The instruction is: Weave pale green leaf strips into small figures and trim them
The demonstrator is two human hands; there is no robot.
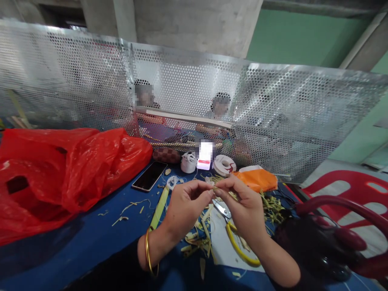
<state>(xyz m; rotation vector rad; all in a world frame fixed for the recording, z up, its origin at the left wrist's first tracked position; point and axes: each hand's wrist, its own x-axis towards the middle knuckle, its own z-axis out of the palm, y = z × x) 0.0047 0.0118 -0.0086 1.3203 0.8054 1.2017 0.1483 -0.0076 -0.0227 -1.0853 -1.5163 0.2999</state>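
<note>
Above the blue table, my left hand (pixel 185 202) and my right hand (pixel 244 208) meet fingertip to fingertip. Both pinch a small yellow-green plant piece (pixel 214 188), mostly hidden by the fingers. Below my right hand lies a pair of scissors (pixel 233 240) with yellow handles, partly on a white sheet (pixel 218 242). Cut plant scraps (pixel 195 244) are strewn under and between the hands. A long green leaf strip (pixel 160 205) lies beside my left hand, close to a loose coil of white string (pixel 172 182).
A red plastic bag (pixel 75 169) covers the left side. Behind my hands are a dark phone (pixel 150 176), a lit phone (pixel 205 155), a white string ball (pixel 188 162), a ribbon spool (pixel 224 165) and an orange packet (pixel 257 179). A perforated metal screen (pixel 188 76) stands beyond; two people sit behind it.
</note>
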